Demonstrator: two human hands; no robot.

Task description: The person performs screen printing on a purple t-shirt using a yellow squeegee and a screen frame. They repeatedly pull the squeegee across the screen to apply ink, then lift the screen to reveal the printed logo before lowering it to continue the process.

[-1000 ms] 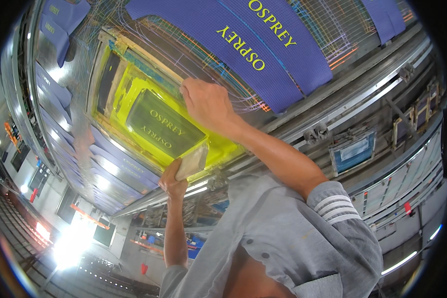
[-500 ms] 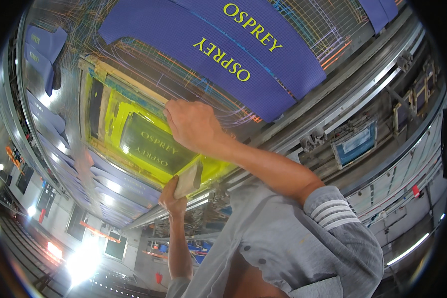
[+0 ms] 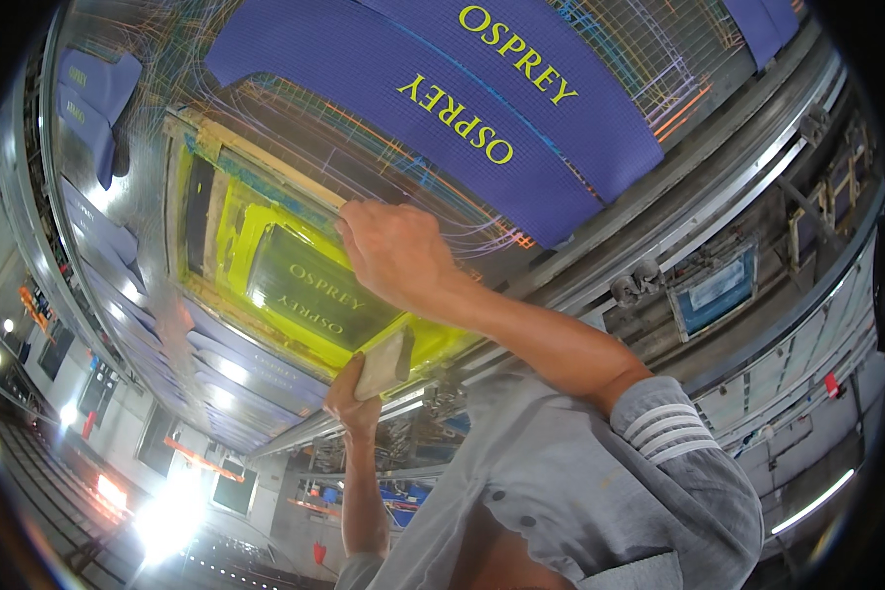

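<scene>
Squeegee, a pale beige slab (image 3: 387, 366), sits gripped in my L hand (image 3: 347, 395), at the near end of a yellow-smeared rectangular screen w/ wooden frame (image 3: 300, 267). Its long axis runs approx. across the frame's length. L is nearer; R hand (image 3: 395, 251) is closed on the frame's R long side.

A glaring light (image 3: 170, 519) burns at lower left; 1 light tube (image 3: 813, 501) slants lower right.
</scene>
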